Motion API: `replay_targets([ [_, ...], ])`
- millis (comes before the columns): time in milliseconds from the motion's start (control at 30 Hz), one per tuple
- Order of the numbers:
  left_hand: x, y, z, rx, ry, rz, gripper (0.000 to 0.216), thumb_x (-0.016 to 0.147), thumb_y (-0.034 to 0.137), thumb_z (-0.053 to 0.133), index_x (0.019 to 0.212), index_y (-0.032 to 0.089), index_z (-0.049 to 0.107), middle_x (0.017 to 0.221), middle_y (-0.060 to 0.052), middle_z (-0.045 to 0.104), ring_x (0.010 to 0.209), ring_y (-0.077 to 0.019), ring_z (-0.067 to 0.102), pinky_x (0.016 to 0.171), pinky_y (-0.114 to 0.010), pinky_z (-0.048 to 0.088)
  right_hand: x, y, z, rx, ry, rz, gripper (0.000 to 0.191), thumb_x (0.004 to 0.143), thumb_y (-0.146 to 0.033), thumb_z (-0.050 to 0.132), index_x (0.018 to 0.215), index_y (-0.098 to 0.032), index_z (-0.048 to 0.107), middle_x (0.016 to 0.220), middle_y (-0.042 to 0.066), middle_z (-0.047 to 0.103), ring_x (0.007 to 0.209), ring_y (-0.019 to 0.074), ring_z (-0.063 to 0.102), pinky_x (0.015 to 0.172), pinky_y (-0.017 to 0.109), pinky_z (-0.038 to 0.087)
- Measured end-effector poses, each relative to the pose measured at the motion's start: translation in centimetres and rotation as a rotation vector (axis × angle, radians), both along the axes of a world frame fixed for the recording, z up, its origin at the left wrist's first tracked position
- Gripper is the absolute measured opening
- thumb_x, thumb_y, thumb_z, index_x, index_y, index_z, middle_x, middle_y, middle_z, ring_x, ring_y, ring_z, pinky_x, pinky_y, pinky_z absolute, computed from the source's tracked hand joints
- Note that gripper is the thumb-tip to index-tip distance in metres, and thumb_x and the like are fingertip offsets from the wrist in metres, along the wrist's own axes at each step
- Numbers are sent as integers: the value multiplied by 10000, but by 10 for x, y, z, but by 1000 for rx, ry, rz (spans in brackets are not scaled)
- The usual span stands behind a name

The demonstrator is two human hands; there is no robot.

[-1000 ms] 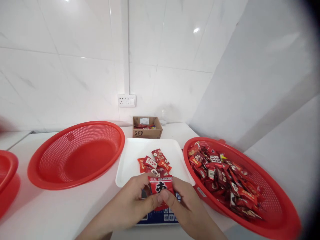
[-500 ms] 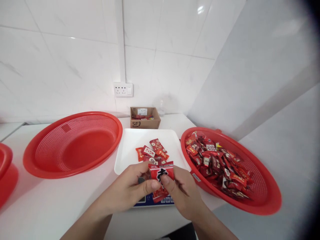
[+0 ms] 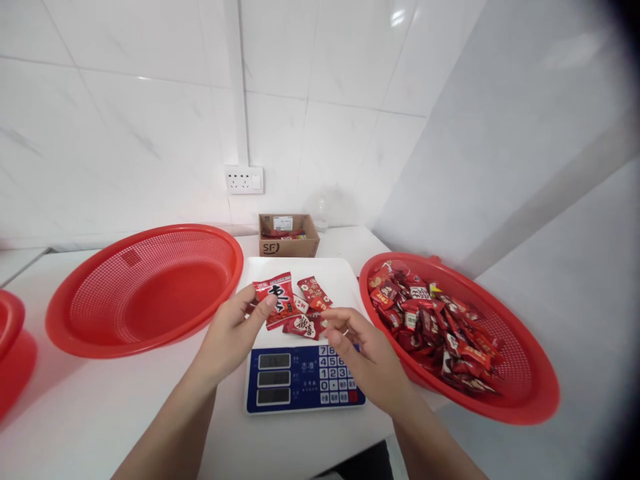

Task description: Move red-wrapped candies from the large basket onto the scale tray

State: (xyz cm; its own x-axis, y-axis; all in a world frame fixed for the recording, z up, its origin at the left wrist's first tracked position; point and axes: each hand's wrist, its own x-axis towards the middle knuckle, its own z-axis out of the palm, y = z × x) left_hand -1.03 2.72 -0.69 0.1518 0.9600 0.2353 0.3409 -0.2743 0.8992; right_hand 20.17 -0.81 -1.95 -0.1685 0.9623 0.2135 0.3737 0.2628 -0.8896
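My left hand (image 3: pixel 231 331) pinches a red snack packet (image 3: pixel 277 298) with black characters and holds it over the left part of the white scale tray (image 3: pixel 340 280). My right hand (image 3: pixel 364 353) hovers over the scale's blue keypad (image 3: pixel 304 377), fingers loosely curled and apart, holding nothing. Several small red packets (image 3: pixel 310 310) lie on the tray, just beyond my right fingertips.
A red mesh basket (image 3: pixel 505 407) at the right holds several red packets. An empty red mesh basket (image 3: pixel 143 293) sits at the left, and another red basin (image 3: pixel 13 340) at the far left edge. A cardboard box (image 3: pixel 288 235) stands against the tiled wall under a socket (image 3: pixel 244 180).
My right hand let go of the packet and opened. My left hand carried the packet up and left over the tray. The scale's keypad is now uncovered.
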Motion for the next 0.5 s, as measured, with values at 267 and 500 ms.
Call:
replay_targets([
  [267,13,49,-13,170,518,25,306,894,407,462,679,199,523,826,-35,596,771,-194,586,692,-308,458,24,4,-21,26,-235,-155,300,898,-381,484,1078,-181,617,953,75,682,790,183,622,675,308,506],
  [500,34,74,-22,198,666,-55,430,911,397,476,1228,110,525,1292,-203,539,1238,-335,467,992,-494,402,33,1,-34,112,-258,-155,292,906,-375,475,1058,-180,630,1017,102,689,876,213,649,747,355,546],
])
